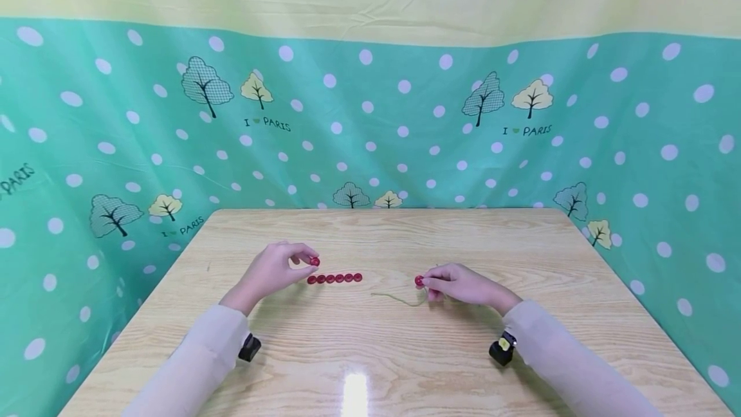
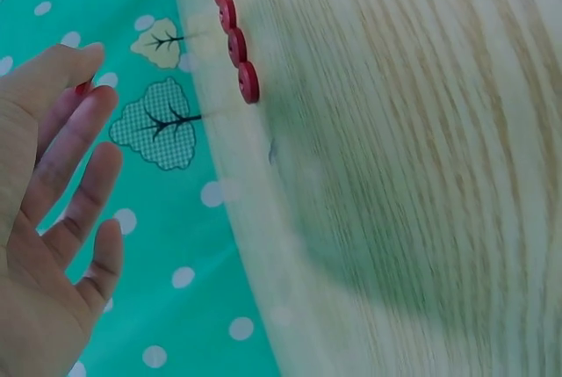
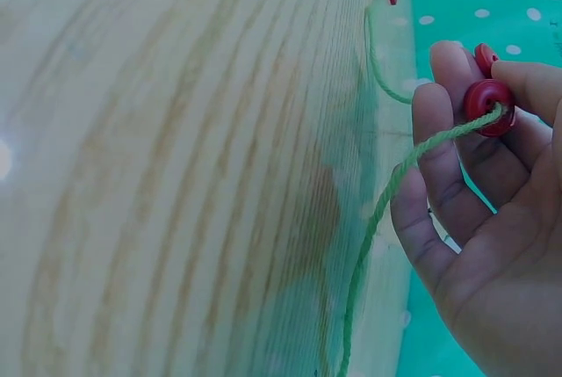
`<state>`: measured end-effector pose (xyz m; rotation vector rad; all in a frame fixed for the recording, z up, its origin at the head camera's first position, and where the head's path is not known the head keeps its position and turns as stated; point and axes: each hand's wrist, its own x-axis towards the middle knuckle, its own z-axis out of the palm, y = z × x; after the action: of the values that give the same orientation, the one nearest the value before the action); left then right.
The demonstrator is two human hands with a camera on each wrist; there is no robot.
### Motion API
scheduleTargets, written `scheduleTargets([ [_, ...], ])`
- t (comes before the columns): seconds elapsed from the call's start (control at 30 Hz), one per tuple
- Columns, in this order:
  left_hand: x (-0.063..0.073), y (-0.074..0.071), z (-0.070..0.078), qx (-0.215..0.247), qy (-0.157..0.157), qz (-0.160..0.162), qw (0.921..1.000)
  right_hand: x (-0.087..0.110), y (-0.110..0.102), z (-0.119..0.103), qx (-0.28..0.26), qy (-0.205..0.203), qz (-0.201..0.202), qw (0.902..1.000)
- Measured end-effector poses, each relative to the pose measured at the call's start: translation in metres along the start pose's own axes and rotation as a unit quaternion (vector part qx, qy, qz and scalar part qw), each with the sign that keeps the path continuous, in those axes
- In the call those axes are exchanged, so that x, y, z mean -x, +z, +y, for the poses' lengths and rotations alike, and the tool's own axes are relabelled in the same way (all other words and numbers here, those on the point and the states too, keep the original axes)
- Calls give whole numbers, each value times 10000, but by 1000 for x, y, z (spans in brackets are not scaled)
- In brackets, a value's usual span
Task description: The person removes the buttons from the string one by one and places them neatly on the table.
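Between thumb and fingertips, my left hand (image 1: 280,268) pinches a red button (image 1: 315,261) above the left end of a row of several red buttons (image 1: 330,278). In the left wrist view, only a sliver of that button shows; the other fingers are spread. My right hand (image 1: 460,283) pinches another red button (image 3: 485,58) at its fingertips. Closer to the palm in the right wrist view sits a red button (image 3: 479,100) with a green cord (image 3: 382,206) coming out of it. One end of the cord lies on the table, left of the right hand.
The hands work over a light wood-grain table (image 1: 370,340). A green polka-dot curtain (image 1: 382,166) hangs behind it and along both sides. Small black devices sit at the left wrist (image 1: 249,347) and the right wrist (image 1: 501,351).
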<state>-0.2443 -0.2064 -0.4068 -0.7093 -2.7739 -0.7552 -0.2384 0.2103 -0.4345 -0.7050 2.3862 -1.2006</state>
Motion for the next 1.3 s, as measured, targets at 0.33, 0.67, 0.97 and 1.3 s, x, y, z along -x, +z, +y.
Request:
scheduleTargets([
  [0.33,6,0,-13,-65,-223,-217,9995,2,-1,0,-18,-54,11,10000],
  [0.67,10,0,-19,101,-359,-393,9985,2,-1,-1,-26,-100,-6,9999],
  [0.97,12,5,-27,0,-671,-659,9956,1,0,3,-20,-75,-1,10000],
  [1.3,14,11,-34,-6,-877,-784,9931,2,0,4,-50,-182,-21,9998],
])
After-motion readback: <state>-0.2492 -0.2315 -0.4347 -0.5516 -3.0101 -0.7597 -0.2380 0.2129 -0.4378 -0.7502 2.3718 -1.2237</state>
